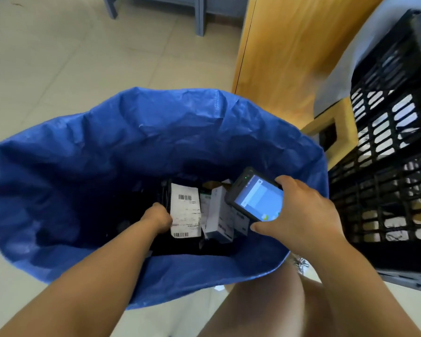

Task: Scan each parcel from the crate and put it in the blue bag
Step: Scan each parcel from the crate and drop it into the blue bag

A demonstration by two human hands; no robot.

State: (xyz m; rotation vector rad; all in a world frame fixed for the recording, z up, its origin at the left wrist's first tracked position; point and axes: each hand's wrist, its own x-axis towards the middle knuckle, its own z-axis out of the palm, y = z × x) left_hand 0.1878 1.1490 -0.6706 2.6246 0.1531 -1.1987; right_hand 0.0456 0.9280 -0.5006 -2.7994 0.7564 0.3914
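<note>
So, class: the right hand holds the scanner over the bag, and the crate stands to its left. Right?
No: the head view shows the crate to the right of the bag. The right hand does hold the scanner over it.

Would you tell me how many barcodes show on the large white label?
2: one barcode near the top of the label, another at its bottom; the left hand may hide more.
</note>
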